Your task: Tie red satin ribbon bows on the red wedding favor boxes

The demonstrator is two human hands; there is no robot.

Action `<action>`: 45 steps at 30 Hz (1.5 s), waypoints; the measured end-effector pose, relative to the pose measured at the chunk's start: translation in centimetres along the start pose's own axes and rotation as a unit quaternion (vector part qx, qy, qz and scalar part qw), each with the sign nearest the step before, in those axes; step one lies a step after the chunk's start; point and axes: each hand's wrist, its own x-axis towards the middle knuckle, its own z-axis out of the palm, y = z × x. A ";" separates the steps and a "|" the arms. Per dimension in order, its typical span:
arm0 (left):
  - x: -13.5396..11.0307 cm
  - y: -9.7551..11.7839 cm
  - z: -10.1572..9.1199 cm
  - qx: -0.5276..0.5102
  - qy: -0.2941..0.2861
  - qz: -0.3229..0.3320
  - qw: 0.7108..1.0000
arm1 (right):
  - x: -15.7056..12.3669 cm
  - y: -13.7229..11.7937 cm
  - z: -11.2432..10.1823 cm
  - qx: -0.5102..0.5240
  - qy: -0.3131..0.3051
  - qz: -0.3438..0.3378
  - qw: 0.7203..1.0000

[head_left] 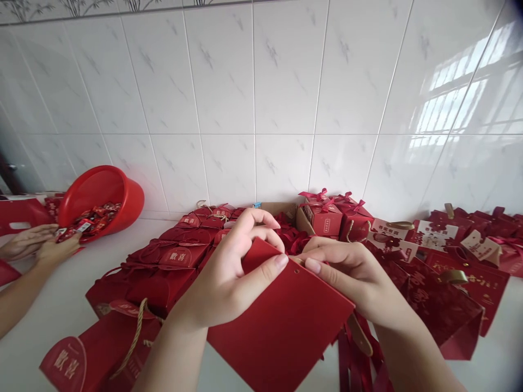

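Uneven pressure from the left hand [229, 277] and right hand [353, 275], both pinching the upper edges of the red panel [281, 321], could crease the card or tear it at the small hole [297, 271]; a loosened pinch could drop it onto the ribbons [357, 359]. The panel is held tilted over the near middle of the desk [61, 305], its visible face plain, flat and straight-edged.
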 end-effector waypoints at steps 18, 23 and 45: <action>1.4 -1.9 2.0 0.086 0.113 0.084 0.986 | 0.8 1.3 -0.2 -0.003 0.044 0.029 0.999; 1.7 -2.1 1.8 0.065 0.066 0.092 0.991 | 0.8 1.6 -0.3 -0.043 0.066 0.000 0.997; 1.7 -1.3 0.9 -0.045 0.111 -0.047 0.992 | 0.5 1.5 -0.6 0.057 0.052 0.102 0.992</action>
